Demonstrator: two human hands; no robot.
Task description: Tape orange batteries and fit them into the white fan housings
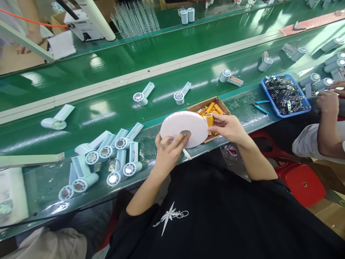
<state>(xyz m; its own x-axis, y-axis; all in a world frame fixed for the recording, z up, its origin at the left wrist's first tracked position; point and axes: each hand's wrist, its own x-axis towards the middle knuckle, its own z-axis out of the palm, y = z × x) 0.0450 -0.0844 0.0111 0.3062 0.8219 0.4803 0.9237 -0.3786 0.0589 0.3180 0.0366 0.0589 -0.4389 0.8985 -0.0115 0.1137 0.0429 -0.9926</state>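
My left hand grips a large white roll of tape, fingers at its centre hole and thumb at the left edge. A short loose strip hangs below the roll. Between the fingers of my right hand is an orange cylindrical battery, held against or very near the roll's right edge. Behind and below that hand stands a cardboard box with several more orange batteries, partly hidden by the roll.
Several light-blue fan housings cluster on the bench at left; others lie on the green conveyor belt. At right are a blue tray of dark parts, blue-handled pliers and a co-worker's hands. A red stool stands below.
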